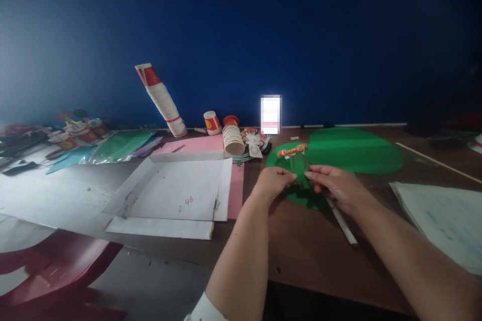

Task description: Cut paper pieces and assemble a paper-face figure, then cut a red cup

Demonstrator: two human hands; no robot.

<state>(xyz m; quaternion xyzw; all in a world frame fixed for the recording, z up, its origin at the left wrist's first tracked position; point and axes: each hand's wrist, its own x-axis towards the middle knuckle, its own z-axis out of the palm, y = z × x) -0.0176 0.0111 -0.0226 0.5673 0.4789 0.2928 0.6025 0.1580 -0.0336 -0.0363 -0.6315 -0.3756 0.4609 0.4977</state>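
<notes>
Both hands work close together over a rounded green sheet point(352, 150) on the brown table. Between them stands a small craft piece point(297, 150) with a crinkled red and yellow top and thin upright parts below. My left hand point(274, 183) pinches its lower left side with thumb and forefinger. On the opposite side, my right hand point(335, 185) pinches it near the lower right. The fingers partly hide the lower section, so its exact build is unclear. A narrow white strip point(343, 225) lies on the table below my right hand.
A leaning stack of paper cups point(163, 103), a red cup point(213, 123) and a tipped cup stack point(233, 143) line the blue wall. Left lies a shallow white box point(176, 188) over pink paper point(236, 185). White sheets point(444, 225) and a thin stick point(439, 161) are at right.
</notes>
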